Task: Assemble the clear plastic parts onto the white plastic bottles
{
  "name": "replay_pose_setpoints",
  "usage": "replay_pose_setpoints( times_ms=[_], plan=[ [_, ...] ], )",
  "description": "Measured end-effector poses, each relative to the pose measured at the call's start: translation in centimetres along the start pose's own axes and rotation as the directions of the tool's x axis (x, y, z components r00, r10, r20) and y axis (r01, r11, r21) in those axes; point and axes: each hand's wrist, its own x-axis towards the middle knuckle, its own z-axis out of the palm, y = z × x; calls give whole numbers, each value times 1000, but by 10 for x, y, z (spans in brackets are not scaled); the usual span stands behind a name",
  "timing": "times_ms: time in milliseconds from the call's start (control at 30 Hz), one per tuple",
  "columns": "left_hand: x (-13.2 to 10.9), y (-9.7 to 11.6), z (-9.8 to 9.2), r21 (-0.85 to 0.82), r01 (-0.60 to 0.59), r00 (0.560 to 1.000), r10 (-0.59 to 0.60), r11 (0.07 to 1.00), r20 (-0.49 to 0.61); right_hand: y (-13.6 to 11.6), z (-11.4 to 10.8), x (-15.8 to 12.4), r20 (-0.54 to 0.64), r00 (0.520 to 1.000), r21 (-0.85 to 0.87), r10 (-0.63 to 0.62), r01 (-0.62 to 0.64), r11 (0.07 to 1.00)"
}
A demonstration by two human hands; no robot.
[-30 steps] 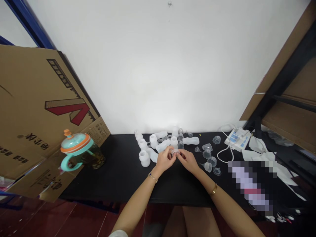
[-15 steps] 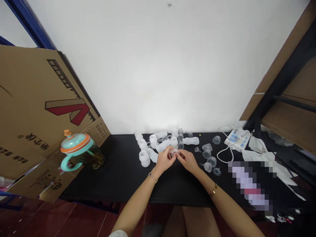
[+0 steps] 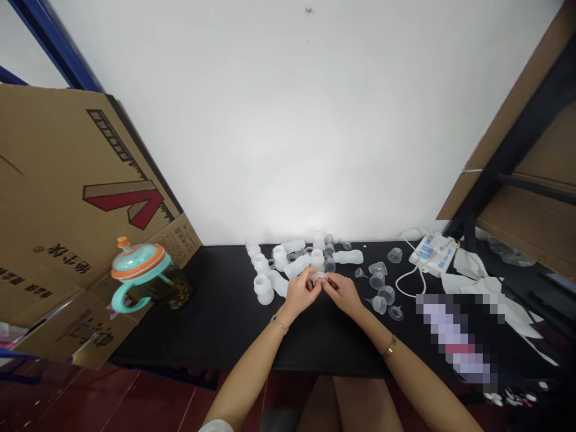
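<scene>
My left hand [image 3: 300,291] and my right hand [image 3: 341,292] meet over the middle of the black table. Between their fingertips they both pinch a small whitish plastic ring [image 3: 319,277], partly covered by the fingers. Just left of my left hand stands a white bottle [image 3: 263,289] with an open neck, and another white bottle [image 3: 279,258] is farther back. Several more lie or stand around them. Right of my right hand are clear plastic caps [image 3: 377,280], a small funnel-shaped piece [image 3: 360,273] and a clear flat disc [image 3: 395,312].
A large lidded jug [image 3: 148,276] of dark liquid stands at the left, beside a cardboard box [image 3: 54,198]. At the right lie a white power strip [image 3: 432,253] with a looping cable, and white paper [image 3: 470,262]. A white wall [image 3: 288,132] closes off the back.
Almost nothing differs. Both hands stay in place on the small ring, with only a slight shift of the fingers.
</scene>
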Motion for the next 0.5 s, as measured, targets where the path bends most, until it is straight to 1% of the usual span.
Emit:
replay_pose_setpoints(
  times_ms=[233, 333, 500],
  plan=[
    [0, 5, -3, 30, -1, 1000, 0, 1000, 19, -2, -1, 1, 6, 1000, 29, 28, -28, 999],
    [1, 5, -4, 62, -6, 1000, 5, 998, 6, -1, 1, 1, -9, 999, 39, 39, -39, 998],
    [2, 6, -6, 89, -33, 999, 32, 995, 18, 1, -1, -2, -32, 997, 57, 76, -75, 996]
  ],
)
